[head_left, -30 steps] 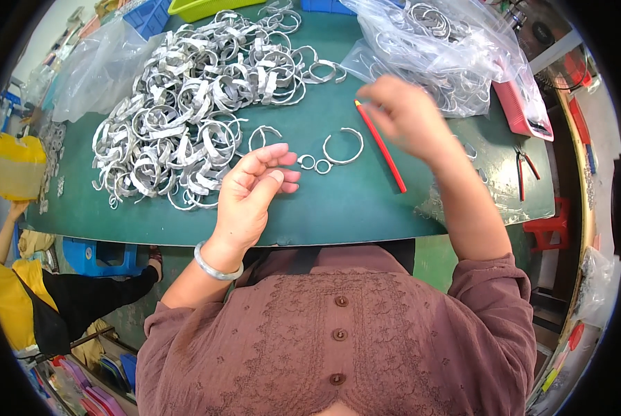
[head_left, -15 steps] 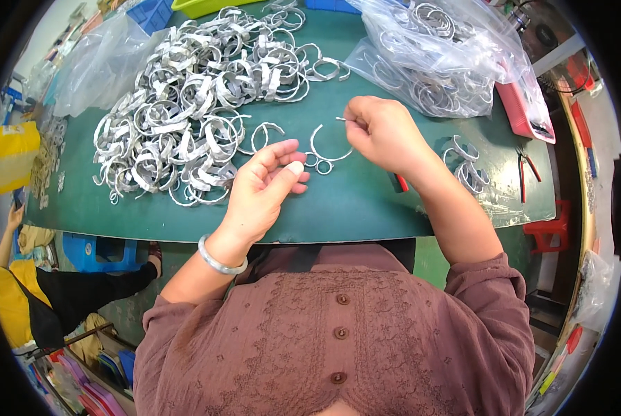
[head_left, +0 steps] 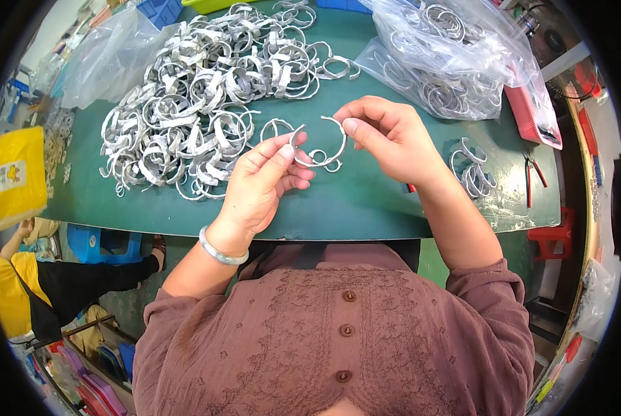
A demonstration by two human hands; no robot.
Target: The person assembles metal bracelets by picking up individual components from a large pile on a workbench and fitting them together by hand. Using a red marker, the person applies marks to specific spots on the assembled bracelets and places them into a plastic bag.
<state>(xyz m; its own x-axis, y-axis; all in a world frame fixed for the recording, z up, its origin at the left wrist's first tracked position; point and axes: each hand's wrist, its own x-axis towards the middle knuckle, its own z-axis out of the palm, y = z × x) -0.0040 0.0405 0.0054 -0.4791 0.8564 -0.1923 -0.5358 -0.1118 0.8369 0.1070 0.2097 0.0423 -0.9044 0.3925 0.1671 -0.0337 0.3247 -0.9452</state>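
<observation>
My left hand (head_left: 255, 187) pinches one side of an open silver-coloured bangle (head_left: 344, 144) between thumb and fingers. Small rings (head_left: 333, 166) show at the bangle's lower edge; I cannot tell whether they are joined to it. Thumb and forefinger of my right hand (head_left: 399, 142) close on the bangle's upper right end. Both hands are above the front of the green table (head_left: 352, 208). Just behind my left fingers lies another open bangle (head_left: 274, 122), partly covered. To the left spreads a large heap of similar silver bangles (head_left: 186, 104).
Clear plastic bags (head_left: 456, 76) of bangles lie at the back right, beside a pink tray (head_left: 532, 114). Several bangles (head_left: 473, 173) and red-handled pliers (head_left: 530, 184) rest at the right. An empty-looking bag (head_left: 109, 59) and a yellow bag (head_left: 12, 177) are left. Another person (head_left: 68, 288) is lower left.
My left hand has moved up and right and now grips the bangle. My right fingers have opened out somewhat around its end. The view has shifted slightly.
</observation>
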